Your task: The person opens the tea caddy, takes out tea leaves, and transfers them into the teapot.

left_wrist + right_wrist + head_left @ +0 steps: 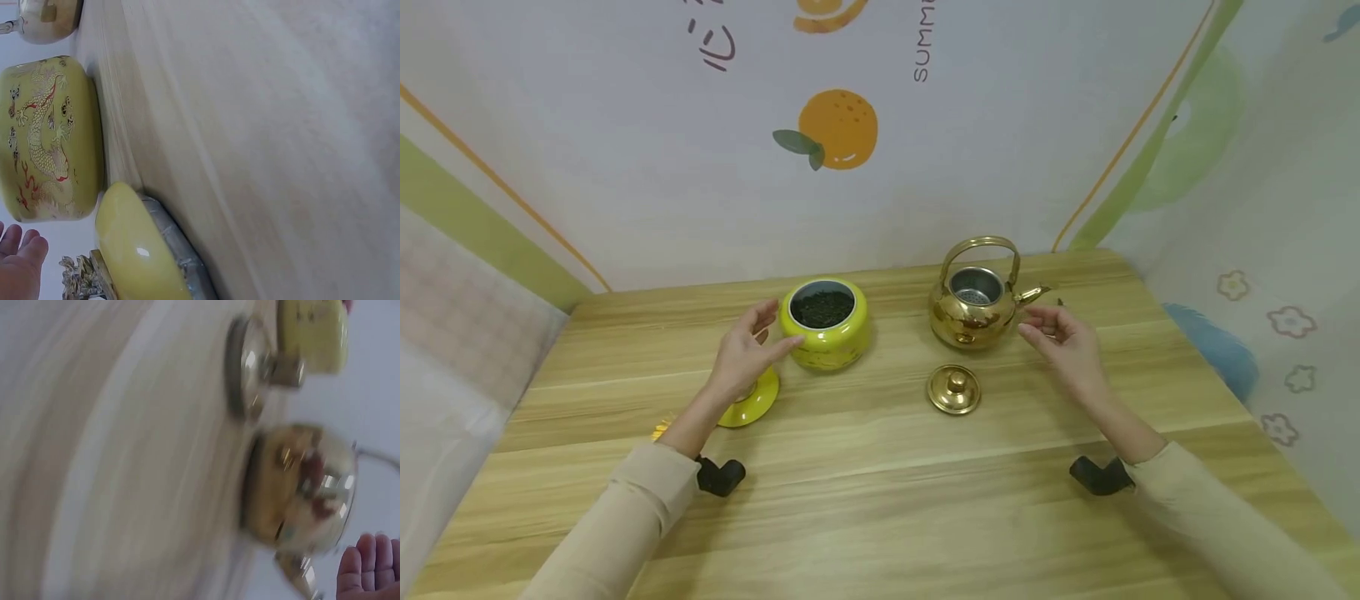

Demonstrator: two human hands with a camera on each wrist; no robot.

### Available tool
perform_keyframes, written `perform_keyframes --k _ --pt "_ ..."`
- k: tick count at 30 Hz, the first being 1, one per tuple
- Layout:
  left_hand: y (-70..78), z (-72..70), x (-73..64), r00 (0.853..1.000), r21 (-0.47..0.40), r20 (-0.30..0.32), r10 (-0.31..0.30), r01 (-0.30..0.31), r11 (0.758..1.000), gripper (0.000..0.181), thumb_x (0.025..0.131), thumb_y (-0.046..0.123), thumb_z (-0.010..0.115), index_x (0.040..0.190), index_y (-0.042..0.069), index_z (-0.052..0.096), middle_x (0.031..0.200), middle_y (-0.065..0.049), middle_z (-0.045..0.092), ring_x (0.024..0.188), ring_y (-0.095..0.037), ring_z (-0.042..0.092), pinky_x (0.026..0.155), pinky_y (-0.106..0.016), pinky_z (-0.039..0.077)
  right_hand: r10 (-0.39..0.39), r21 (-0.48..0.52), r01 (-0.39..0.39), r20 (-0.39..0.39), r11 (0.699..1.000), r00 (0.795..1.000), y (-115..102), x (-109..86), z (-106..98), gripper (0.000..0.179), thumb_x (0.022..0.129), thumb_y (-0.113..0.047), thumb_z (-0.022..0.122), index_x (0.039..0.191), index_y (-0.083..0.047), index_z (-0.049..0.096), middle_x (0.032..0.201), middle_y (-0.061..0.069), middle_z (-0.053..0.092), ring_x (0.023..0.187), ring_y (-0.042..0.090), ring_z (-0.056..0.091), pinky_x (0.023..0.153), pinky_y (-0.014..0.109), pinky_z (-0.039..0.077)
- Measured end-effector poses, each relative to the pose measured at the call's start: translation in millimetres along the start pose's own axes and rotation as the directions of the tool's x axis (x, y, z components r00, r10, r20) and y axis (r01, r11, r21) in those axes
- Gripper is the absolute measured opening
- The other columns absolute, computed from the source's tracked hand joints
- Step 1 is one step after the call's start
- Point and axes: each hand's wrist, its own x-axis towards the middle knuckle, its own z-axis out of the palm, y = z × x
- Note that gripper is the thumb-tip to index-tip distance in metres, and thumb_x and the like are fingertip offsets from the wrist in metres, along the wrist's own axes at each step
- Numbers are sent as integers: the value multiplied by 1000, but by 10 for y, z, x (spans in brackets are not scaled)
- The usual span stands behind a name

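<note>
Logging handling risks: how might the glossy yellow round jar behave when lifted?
The jar could feel slippery, given its shiny sides. Its broad, squat body probably resists tipping. Tilted, its open mouth might spill dark, leafy contents.

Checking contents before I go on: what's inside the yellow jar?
Inside the yellow jar lie dark, loose bits, apparently dried leaves, below the rim. They cover the jar's bottom, so anything beneath them can't be seen.

kettle (972,322) is sitting around 3 o'clock from the jar (830,350), kettle lid (953,390) is chilling at the kettle's 6, jar lid (758,405) is lying near the jar's 7:30
</note>
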Motion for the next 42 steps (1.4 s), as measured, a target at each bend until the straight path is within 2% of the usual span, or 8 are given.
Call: perform_keyframes --k 5,10,16,20,25,28,36,42 --pt "70 17 3 1000 -18 19 -10 11 1000 77 84 14 72 145 -2 28 150 -18 29 138 -33 29 114 -43 26 40 -22 -41 -62 999 997 209 -15 -280 27 90 -11 63 114 1 58 91 -17 56 82 -2 55 71 5 47" --pt "175 38 -18 999 -27 36 -20 21 999 78 84 10 70 144 -6 24 151 -22 26 139 -37 27 114 -46 25 52 -179 -69 -94 981 994 395 -55 -503 34 91 -14 63 114 10 56 86 -19 54 78 -7 51 70 2 44" --pt "35 60 40 999 2 41 -8 8 1000 83 84 18 72 147 -1 21 153 -17 23 140 -33 26 114 -43 27 84 -376 -96 -49 922 995 538 -83 -664 34 90 -13 64 110 14 57 89 17 63 70 -13 46 63 2 42" --pt "-42 82 80 999 1 35 -2 2 1000 86 84 20 72 148 0 19 154 -16 21 140 -32 25 113 -42 27 125 -464 -104 14 880 992 589 -85 -721 32 89 -10 65 108 15 58 95 31 63 71 3 57 59 9 46" --pt "-69 116 104 999 -13 30 -12 12 1000 87 83 20 73 148 -1 19 154 -16 21 140 -32 25 114 -42 26 188 -548 -117 75 828 979 632 -93 -754 33 88 -12 65 105 15 58 95 31 64 83 39 63 68 37 54" --pt "-59 130 97 999 -20 31 -13 14 1000 87 83 21 73 148 0 19 154 -16 21 141 -31 24 114 -42 25 209 -588 -116 92 800 974 651 -87 -771 35 88 -15 66 103 15 58 91 29 64 81 40 62 67 43 52" --pt "-51 144 73 999 -54 35 -8 9 998 87 84 22 72 149 2 18 155 -14 19 142 -29 23 114 -41 26 255 -658 -93 156 747 954 644 -36 -796 30 88 -17 65 93 12 59 79 20 61 71 28 56 59 31 43" --pt "-84 154 79 1000 -51 21 -7 8 999 86 84 20 72 148 0 20 154 -15 21 141 -28 24 113 -40 27 278 -676 -77 195 733 941 631 -6 -813 31 89 -15 61 94 16 58 85 28 62 75 36 58 64 43 47"
